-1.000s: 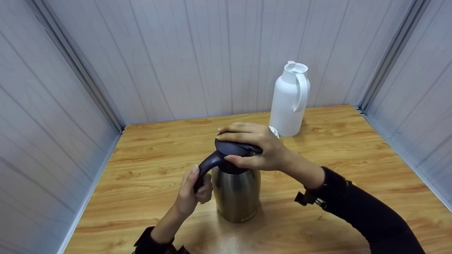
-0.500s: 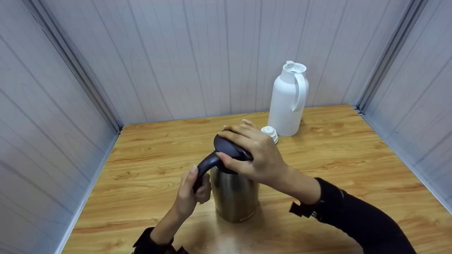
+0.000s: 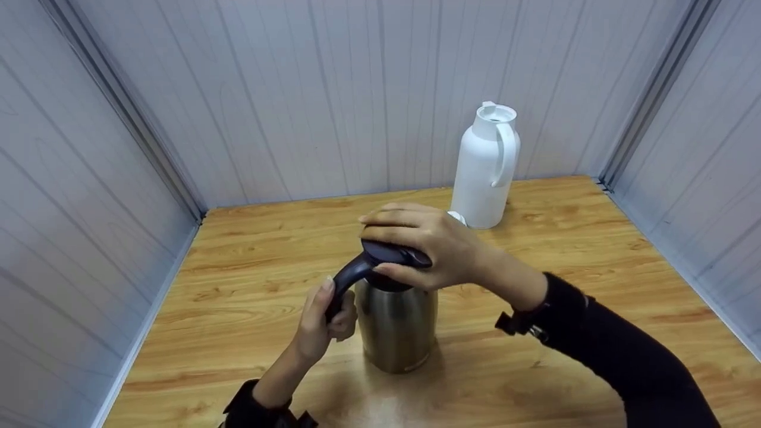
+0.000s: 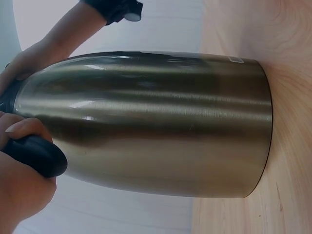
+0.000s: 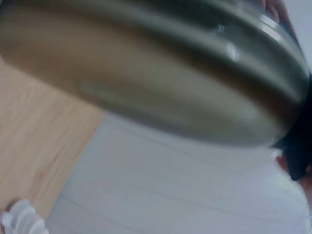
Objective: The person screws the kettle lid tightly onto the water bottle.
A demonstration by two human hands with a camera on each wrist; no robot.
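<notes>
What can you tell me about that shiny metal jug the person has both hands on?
The steel jug stands upright on the wooden table, near its front middle. Its body looks like brushed stainless steel, wider at the base and narrowing toward the shoulder, with streaky reflections. A dark lid caps it, and a dark curved handle sweeps down on the person's left side. The left hand grips the handle; the right hand is curled over the lid. A small label sits near the bottom edge.
</notes>
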